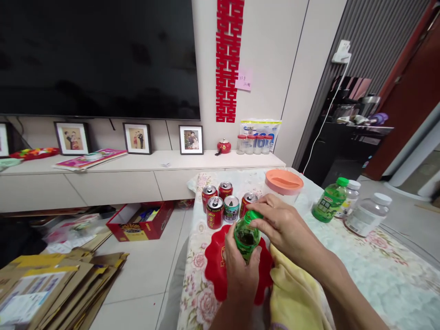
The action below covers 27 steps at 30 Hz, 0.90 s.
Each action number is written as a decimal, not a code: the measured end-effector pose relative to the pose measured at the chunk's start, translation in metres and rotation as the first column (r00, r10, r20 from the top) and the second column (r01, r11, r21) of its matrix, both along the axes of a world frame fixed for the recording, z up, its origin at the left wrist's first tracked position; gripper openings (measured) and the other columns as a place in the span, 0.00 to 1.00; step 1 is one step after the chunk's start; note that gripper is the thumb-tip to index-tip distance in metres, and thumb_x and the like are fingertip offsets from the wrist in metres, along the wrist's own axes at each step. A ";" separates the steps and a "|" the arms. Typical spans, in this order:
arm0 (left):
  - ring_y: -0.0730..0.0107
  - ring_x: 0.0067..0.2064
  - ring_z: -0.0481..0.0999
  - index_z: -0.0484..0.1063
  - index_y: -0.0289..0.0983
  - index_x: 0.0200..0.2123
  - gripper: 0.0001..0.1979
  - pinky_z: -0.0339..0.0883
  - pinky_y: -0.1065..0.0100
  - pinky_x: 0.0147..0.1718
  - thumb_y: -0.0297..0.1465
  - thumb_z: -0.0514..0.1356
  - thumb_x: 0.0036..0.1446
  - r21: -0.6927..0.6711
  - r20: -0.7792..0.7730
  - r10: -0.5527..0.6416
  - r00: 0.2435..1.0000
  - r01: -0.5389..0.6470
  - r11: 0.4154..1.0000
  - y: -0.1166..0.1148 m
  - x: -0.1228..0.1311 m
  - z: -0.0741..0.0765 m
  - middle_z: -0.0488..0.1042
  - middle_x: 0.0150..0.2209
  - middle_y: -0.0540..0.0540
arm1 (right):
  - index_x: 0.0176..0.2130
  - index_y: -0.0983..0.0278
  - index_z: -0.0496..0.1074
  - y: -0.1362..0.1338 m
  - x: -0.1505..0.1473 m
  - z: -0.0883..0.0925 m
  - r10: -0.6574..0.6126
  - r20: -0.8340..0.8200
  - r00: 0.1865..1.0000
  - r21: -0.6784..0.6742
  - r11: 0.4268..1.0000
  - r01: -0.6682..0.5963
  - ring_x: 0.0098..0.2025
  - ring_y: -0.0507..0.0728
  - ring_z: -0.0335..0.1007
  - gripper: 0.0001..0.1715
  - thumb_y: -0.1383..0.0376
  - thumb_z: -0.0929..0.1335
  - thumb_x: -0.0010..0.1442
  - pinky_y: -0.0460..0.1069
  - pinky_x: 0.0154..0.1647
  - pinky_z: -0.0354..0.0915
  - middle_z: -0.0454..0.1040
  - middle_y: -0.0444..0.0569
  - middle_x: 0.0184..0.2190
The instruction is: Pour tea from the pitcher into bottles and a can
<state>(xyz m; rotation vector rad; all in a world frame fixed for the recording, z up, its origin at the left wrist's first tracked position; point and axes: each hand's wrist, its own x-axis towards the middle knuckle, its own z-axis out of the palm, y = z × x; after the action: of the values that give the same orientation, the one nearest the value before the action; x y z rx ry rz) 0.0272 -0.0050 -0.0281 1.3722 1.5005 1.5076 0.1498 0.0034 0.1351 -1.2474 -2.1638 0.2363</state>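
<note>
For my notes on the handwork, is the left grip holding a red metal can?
No, the left grip is wrapped around a transparent green plastic bottle.

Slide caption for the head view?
Left hand holds a green bottle over a red tray; right hand grips the cap.

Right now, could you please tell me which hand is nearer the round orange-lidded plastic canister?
Right. The right hand, on the green cap, is just in front of the canister; the left hand, around the green plastic bottle, is farther left.
</note>
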 end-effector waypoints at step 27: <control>0.43 0.64 0.76 0.61 0.41 0.68 0.32 0.71 0.44 0.61 0.35 0.62 0.61 0.052 -0.058 0.021 0.998 -0.018 0.998 0.004 0.009 -0.027 0.75 0.65 0.33 | 0.41 0.65 0.79 0.004 -0.025 0.021 -0.099 0.245 0.965 -0.162 0.977 0.141 0.44 0.61 0.71 0.08 0.69 0.68 0.71 0.54 0.45 0.63 0.71 0.52 0.40</control>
<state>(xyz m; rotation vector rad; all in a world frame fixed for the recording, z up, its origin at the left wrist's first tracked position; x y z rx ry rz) 0.0360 -0.0015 -0.0553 1.4474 1.5237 1.5403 0.1251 0.0070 0.1560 -1.5732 -2.2949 0.2460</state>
